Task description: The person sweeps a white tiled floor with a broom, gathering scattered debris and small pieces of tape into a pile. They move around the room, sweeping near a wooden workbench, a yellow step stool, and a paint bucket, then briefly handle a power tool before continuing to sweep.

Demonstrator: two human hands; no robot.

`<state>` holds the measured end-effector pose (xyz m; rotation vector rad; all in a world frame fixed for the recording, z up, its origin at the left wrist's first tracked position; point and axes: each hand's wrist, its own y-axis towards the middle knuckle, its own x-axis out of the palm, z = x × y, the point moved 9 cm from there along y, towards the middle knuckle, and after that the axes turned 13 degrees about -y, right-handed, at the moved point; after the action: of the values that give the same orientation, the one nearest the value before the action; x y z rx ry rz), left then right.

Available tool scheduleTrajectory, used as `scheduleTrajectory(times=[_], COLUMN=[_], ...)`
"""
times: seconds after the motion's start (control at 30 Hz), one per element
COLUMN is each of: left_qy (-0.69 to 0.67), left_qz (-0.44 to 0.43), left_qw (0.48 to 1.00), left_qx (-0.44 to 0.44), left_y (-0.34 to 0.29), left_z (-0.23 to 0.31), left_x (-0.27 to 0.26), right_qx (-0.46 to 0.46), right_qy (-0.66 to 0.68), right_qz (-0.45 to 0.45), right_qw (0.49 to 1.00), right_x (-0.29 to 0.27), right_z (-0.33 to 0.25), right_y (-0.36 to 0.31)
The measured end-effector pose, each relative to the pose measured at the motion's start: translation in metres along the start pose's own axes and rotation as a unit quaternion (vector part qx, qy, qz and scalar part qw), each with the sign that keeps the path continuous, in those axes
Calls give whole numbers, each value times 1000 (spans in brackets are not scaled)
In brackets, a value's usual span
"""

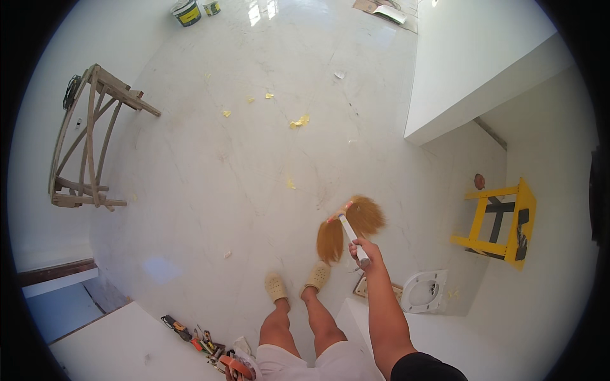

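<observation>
My right hand [370,254] is closed around the white handle of a broom [348,228]. The broom's brown bristles [365,216] fan out in two bunches, one on each side of a reddish band, just ahead of my feet. Whether the bristles press on the floor or hover over it, I cannot tell. My bare right forearm reaches up from a black sleeve at the lower edge. My left hand does not show. Scraps of yellow material [298,121] lie scattered on the pale floor [254,159] beyond the broom, with a smaller piece [291,183] closer in.
A wooden trestle [95,140] stands at the left wall. To the right are a yellow stool-like frame [502,222] and a white toilet-like fixture [424,291]. Hand tools [203,343] lie at the lower left. Buckets [186,13] stand far off; a white wall block [470,63] juts in.
</observation>
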<state>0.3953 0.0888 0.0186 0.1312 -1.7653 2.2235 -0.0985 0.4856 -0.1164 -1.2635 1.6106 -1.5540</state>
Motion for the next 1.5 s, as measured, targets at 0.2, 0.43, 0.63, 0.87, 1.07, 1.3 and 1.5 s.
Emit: scheduleTrajectory(times=[0.2, 0.43, 0.63, 0.87, 1.07, 1.3, 1.5], left_qy=[-41, -95, -128, -173, -227, -401, -467], left_qz=[-28, -67, -83, -61, -19, -223, -216], left_qw=[999, 993, 988, 983, 974, 889, 856], left_qx=[-16, -28, -32, -21, -3, 6, 48], left_y=[45, 94, 108, 110, 76, -74, -75], left_z=[-7, 17, 52, 89, 99, 72, 62], left_x=[37, 77, 83, 36, -51, -176, -183], right_qx=[-184, -255, -174, -71, 58, 27, -68], right_qy=[-108, -461, -725, -698, -781, -809, -747], right_qz=[-68, -81, -239, -505, -465, -171, -50], right_qw=[975, 846, 622, 502, 413, 561, 659], right_x=[141, 202, 259, 292, 322, 326, 412], right_z=[-51, 51, 188, 401, 518, 334, 114], right_y=[-13, -168, -254, -187, -93, 16, 18])
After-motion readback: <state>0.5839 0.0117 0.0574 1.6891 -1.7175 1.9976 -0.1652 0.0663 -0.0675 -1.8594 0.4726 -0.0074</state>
